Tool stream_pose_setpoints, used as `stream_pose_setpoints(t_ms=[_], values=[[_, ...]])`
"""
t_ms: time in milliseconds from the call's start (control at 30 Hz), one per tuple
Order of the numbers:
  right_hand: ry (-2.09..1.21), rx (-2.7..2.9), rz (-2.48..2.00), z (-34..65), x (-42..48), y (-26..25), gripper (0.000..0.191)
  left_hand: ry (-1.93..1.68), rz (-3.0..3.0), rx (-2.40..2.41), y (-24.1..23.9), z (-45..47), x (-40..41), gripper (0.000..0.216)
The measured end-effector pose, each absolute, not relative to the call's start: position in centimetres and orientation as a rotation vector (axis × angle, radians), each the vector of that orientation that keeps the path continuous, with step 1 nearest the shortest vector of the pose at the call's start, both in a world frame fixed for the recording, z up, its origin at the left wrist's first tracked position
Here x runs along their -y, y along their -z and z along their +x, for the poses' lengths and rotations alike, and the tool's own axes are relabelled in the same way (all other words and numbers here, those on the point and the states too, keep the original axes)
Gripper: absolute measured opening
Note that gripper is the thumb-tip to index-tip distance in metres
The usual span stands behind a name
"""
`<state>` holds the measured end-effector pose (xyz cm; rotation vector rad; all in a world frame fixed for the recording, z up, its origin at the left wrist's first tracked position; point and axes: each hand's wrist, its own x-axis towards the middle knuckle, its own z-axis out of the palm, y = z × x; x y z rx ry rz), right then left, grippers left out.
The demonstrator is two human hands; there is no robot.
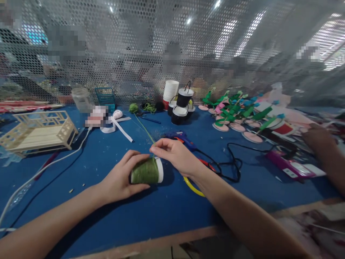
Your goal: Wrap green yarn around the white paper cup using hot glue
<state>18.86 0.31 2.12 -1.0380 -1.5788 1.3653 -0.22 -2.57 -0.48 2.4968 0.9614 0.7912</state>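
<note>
My left hand is wrapped round a paper cup lying on its side, its wall covered in wound green yarn. The cup's white rim stays bare and points right. Just above that rim, my right hand pinches the strand of green yarn between thumb and fingers. From there the strand runs back across the table to a green yarn ball. Behind my right hand lies a blue glue gun, partly covered. Scissors with a yellow handle are half hidden under my right forearm.
Black-wrapped cups and stacked white cups stand at the back. Several green paper figures on pink discs fill the back right. A small wooden bed is at left. Cables cross the blue table; another person's hand reaches in at right.
</note>
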Motion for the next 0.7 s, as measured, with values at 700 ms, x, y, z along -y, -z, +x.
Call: stream_pose_setpoints(t_ms=[700], values=[[-1.100,1.685,-1.138,19.75,-1.10,-1.94,0.019,-0.700,2.383,-0.876,-0.08,-0.05,2.84,0.053]])
